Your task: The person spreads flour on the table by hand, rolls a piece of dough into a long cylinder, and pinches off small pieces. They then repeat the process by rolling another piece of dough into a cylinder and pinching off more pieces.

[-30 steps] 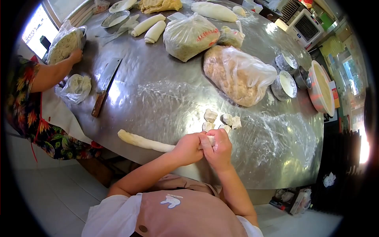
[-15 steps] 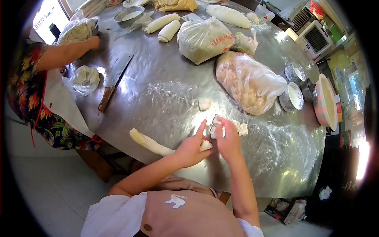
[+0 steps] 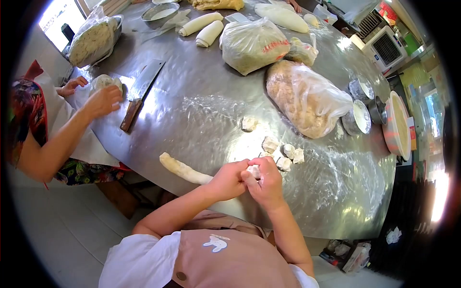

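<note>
A long pale rope of dough (image 3: 182, 171) runs leftward across the metal table from my left hand (image 3: 228, 181), which is wrapped round it near its right end. My right hand (image 3: 267, 185) meets the left one and grips that end between thumb and fingers, so part of the dough is hidden. Just beyond my hands lie several small floured dough pieces (image 3: 283, 153) in a loose cluster. One more dough piece (image 3: 249, 123) sits apart, farther up the table.
A cleaver (image 3: 142, 91) lies to the left, near a co-worker's hands (image 3: 103, 100) on a bagged lump. Bagged masses (image 3: 307, 98) and flour bowls (image 3: 357, 117) stand at the right. Rolled dough (image 3: 200, 24) lies at the back of the steel table (image 3: 206, 125).
My right hand has come back from the dough pieces to the rope's end, beside my left hand. The co-worker's arm has moved from the large bag down to the smaller lump.
</note>
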`<state>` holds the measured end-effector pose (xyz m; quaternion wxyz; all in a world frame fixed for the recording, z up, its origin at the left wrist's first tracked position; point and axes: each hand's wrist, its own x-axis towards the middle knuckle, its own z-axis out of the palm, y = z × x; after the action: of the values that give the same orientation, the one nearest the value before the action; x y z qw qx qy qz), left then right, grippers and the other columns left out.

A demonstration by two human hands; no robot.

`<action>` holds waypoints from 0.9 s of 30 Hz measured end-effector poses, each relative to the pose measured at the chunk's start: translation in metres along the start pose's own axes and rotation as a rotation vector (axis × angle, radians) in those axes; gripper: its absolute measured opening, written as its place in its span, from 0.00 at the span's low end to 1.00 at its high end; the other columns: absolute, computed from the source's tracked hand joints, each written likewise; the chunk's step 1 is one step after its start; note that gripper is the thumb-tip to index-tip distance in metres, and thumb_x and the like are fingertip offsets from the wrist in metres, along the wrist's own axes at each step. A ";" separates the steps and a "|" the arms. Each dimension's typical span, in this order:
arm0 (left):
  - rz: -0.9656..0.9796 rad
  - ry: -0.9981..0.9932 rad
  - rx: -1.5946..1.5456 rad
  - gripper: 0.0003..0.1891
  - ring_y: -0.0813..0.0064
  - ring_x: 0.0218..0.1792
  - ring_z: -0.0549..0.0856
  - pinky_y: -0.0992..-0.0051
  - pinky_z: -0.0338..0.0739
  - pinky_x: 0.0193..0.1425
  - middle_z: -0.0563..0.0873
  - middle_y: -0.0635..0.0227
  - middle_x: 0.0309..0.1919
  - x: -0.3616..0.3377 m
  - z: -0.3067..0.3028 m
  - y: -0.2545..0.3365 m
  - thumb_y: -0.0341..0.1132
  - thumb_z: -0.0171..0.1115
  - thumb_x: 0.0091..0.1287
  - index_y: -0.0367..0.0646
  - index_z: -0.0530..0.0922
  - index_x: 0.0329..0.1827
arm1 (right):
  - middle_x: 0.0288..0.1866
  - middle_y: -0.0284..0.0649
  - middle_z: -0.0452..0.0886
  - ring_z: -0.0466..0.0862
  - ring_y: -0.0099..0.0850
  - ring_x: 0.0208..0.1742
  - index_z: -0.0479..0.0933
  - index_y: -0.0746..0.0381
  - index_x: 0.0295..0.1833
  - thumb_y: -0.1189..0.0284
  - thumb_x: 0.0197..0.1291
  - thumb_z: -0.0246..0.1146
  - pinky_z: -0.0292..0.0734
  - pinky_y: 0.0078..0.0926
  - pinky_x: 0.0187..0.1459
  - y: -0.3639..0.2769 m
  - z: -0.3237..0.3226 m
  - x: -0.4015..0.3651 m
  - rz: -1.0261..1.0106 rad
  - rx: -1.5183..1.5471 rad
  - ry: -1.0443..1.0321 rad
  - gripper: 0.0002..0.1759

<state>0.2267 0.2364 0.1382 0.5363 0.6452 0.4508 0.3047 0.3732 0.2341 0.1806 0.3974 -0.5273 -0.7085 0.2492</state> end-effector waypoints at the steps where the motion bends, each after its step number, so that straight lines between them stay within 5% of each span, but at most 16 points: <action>1: 0.015 -0.006 0.009 0.16 0.48 0.43 0.87 0.63 0.81 0.47 0.87 0.51 0.40 0.002 0.000 0.002 0.26 0.64 0.60 0.40 0.80 0.51 | 0.33 0.42 0.78 0.81 0.41 0.30 0.78 0.59 0.41 0.66 0.63 0.72 0.77 0.35 0.32 0.002 0.001 0.001 -0.019 -0.049 0.019 0.11; 8: -0.092 -0.194 -0.075 0.07 0.55 0.41 0.87 0.64 0.81 0.48 0.88 0.54 0.39 -0.003 -0.009 0.021 0.31 0.68 0.66 0.40 0.83 0.44 | 0.32 0.44 0.79 0.80 0.46 0.31 0.77 0.61 0.36 0.65 0.59 0.75 0.76 0.41 0.34 0.067 0.010 0.032 0.056 -0.180 0.099 0.14; 9: 0.083 -0.191 -0.141 0.08 0.57 0.41 0.87 0.64 0.81 0.48 0.88 0.56 0.40 -0.010 -0.008 0.035 0.35 0.69 0.69 0.40 0.84 0.43 | 0.32 0.45 0.79 0.80 0.47 0.31 0.77 0.62 0.36 0.63 0.59 0.75 0.77 0.43 0.35 0.075 0.006 0.036 0.076 -0.244 0.094 0.15; 10: 0.087 -0.203 -0.092 0.10 0.57 0.41 0.87 0.64 0.81 0.49 0.88 0.56 0.40 -0.011 -0.009 0.034 0.35 0.69 0.68 0.41 0.83 0.47 | 0.42 0.51 0.83 0.83 0.50 0.42 0.80 0.63 0.45 0.59 0.62 0.71 0.79 0.43 0.46 0.079 -0.004 0.039 0.228 -0.211 -0.044 0.18; 13: 0.063 -0.013 0.164 0.27 0.51 0.44 0.87 0.60 0.80 0.51 0.87 0.51 0.43 -0.001 -0.005 0.015 0.36 0.71 0.67 0.46 0.72 0.68 | 0.56 0.55 0.81 0.83 0.51 0.55 0.80 0.63 0.57 0.58 0.66 0.66 0.78 0.40 0.57 0.075 -0.001 0.045 -0.015 -0.254 0.068 0.22; 14: -0.108 -0.109 0.156 0.47 0.46 0.51 0.86 0.56 0.79 0.56 0.86 0.48 0.51 0.000 -0.007 0.010 0.37 0.73 0.64 0.47 0.53 0.82 | 0.66 0.56 0.77 0.80 0.50 0.64 0.76 0.62 0.66 0.58 0.70 0.62 0.74 0.40 0.65 0.071 -0.004 0.042 0.072 -0.231 0.009 0.26; 18: -0.030 0.073 0.068 0.61 0.49 0.65 0.79 0.61 0.76 0.66 0.76 0.47 0.67 0.002 -0.002 0.003 0.32 0.74 0.59 0.41 0.33 0.84 | 0.60 0.53 0.80 0.83 0.48 0.56 0.75 0.63 0.65 0.65 0.67 0.64 0.79 0.39 0.58 0.025 -0.011 0.016 0.355 0.091 -0.292 0.24; 19: -0.013 0.072 -0.002 0.61 0.48 0.63 0.80 0.60 0.76 0.65 0.75 0.47 0.67 0.002 -0.001 -0.002 0.32 0.74 0.59 0.42 0.33 0.84 | 0.52 0.48 0.82 0.83 0.39 0.45 0.77 0.64 0.60 0.68 0.68 0.64 0.80 0.34 0.50 0.019 -0.004 0.007 0.105 0.000 -0.295 0.19; 21: 0.027 0.058 -0.135 0.60 0.47 0.60 0.81 0.57 0.77 0.63 0.73 0.45 0.69 0.003 -0.002 -0.008 0.31 0.73 0.59 0.42 0.34 0.84 | 0.42 0.45 0.81 0.82 0.38 0.39 0.79 0.64 0.53 0.67 0.68 0.65 0.79 0.34 0.43 0.022 0.008 -0.010 0.086 0.046 -0.260 0.14; 25: 0.090 -0.103 0.283 0.38 0.48 0.55 0.84 0.64 0.80 0.55 0.81 0.48 0.58 -0.008 -0.015 -0.011 0.28 0.67 0.60 0.44 0.63 0.76 | 0.37 0.43 0.79 0.80 0.38 0.34 0.79 0.63 0.49 0.67 0.68 0.67 0.77 0.33 0.38 0.014 0.005 -0.012 0.103 0.080 -0.125 0.12; 27: -0.059 -0.065 0.223 0.28 0.51 0.52 0.86 0.64 0.81 0.53 0.85 0.51 0.51 -0.010 -0.012 -0.011 0.29 0.67 0.60 0.44 0.72 0.66 | 0.36 0.43 0.78 0.79 0.40 0.32 0.79 0.62 0.49 0.67 0.68 0.68 0.76 0.33 0.37 0.010 0.007 -0.009 0.080 0.086 -0.065 0.11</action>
<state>0.2091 0.2323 0.1314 0.4844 0.6968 0.4829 0.2158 0.3739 0.2293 0.1665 0.3863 -0.5291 -0.6881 0.3122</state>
